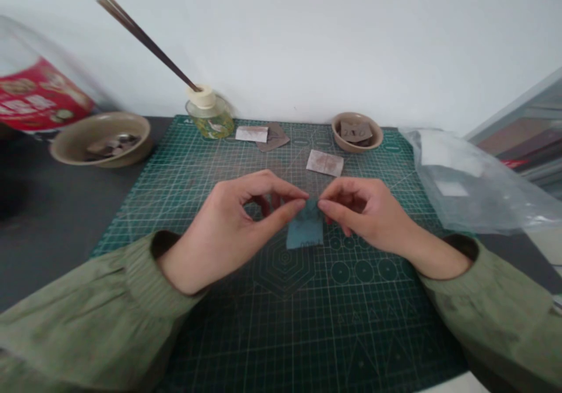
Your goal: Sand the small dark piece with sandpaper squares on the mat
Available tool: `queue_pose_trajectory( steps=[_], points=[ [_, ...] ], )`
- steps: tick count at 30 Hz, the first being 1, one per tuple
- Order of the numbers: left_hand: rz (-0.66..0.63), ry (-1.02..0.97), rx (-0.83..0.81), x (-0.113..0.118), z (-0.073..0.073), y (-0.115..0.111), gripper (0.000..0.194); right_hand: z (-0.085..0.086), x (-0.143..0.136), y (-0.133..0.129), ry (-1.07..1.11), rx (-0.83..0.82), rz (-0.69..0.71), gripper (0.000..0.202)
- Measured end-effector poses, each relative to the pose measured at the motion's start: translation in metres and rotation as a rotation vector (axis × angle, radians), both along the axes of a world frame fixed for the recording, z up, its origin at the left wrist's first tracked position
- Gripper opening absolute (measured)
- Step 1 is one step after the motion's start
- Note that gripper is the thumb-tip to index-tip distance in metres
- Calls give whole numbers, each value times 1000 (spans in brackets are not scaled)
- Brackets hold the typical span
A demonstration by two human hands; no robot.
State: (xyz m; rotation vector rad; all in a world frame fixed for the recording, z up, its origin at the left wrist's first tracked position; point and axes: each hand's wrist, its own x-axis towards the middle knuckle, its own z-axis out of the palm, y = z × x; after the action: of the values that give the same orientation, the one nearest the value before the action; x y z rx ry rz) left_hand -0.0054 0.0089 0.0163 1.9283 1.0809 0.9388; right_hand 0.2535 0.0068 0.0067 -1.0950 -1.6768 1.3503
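A small blue-grey piece of sandpaper, with faint dark print along its lower edge, hangs between my hands over the green cutting mat. My left hand pinches its top left corner between thumb and forefinger. At the top right corner, the thumb and forefinger of my right hand are closed on it too. Both sets of fingertips nearly meet. Just beyond them lies a pale, brownish folded piece on the mat.
Behind stand a reed diffuser and a small bowl of brown pieces. A white strip overlaps a brown-grey piece. To the left are a larger bowl and a red-labelled container; a clear plastic bag lies right.
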Motion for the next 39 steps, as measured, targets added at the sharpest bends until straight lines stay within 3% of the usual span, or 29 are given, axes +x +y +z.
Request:
queue_pose_trajectory(
  steps=[3,7,18,39],
  points=[
    [-3,-47,-134,-1,-1,2,41,2,-3,-3,92,21,-109,21],
    [-86,-65,-296,-2,-1,2,23,3,-3,-5,216,17,-180,23],
    [201,-272,-170,2,15,-4,22,4,0,-16,345,-69,-25,18],
    [175,-269,-129,0,19,-9,9,5,0,-19,426,-37,-69,13]
  ],
)
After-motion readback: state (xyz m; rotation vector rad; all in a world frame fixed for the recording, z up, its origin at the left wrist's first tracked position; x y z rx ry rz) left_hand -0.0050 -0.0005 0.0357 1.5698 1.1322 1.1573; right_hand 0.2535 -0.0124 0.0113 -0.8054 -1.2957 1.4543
